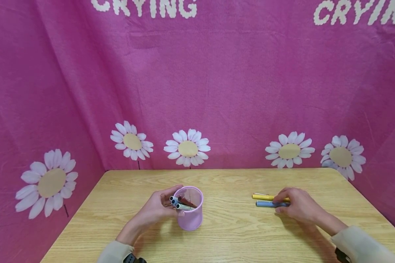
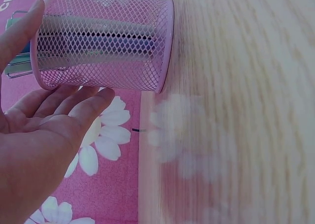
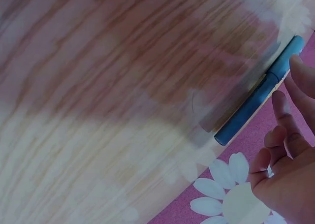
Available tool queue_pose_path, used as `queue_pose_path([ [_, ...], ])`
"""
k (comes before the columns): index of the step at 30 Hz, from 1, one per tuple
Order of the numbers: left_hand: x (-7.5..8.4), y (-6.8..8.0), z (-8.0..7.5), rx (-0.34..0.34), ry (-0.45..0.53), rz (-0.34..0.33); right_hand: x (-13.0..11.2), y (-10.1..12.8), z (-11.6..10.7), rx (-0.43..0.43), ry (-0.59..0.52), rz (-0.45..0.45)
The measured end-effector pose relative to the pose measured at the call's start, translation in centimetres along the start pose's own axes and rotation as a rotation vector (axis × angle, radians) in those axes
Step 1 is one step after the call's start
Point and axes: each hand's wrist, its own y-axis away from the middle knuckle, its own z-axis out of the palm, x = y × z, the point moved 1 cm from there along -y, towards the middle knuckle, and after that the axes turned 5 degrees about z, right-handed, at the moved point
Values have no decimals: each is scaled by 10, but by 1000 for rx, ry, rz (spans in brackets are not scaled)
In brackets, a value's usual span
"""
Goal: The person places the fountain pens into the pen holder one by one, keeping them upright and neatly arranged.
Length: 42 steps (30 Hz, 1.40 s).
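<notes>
Lying flat near the right side of the wooden table (image 1: 237,237), a blue pen (image 1: 266,204) and a yellow pen (image 1: 263,197) are seen side by side, the yellow one farther from the person. The right hand (image 1: 297,206) is laid over their right ends, and its fingertips (image 3: 280,103) are placed against the blue pen; whether the pen is pinched or only touched cannot be told. The left hand (image 1: 158,210) is held relaxed against the left side of a pink mesh cup (image 1: 189,210), fingers straight along its wall, not curled round it. Several pens (image 1: 179,202) are already stood in the cup.

The blue pen is judged light, stiff and smooth, so it may roll or slip; a pinch at mid-barrel between thumb and fingers would likely serve best. The cup is judged light and easily tipped, hence the steadying hand.

Bare tabletop is left between cup and pens. The table's right edge is not far from the right hand, and pink daisy fabric (image 1: 197,91) is hung close behind and on both sides.
</notes>
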Motion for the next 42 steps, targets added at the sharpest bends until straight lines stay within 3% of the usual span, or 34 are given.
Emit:
queue_pose_path([
  [5,1,1,1,8,-6,-10,-1,-2,-2,-15,-6,41],
  [13,1,1,1,6,-5,-13,-1,-2,-1,-49,-42,21],
  [20,2,0,1,11,-12,-12,1,-4,1,-52,-59,81],
  [26,2,0,1,17,-14,-16,-2,-3,5,-45,-63,26],
  [33,2,0,0,10,-23,-2,-2,-4,8,-120,-180,-42],
  [42,1,0,0,3,-20,-5,0,-6,10,-186,-255,-52],
])
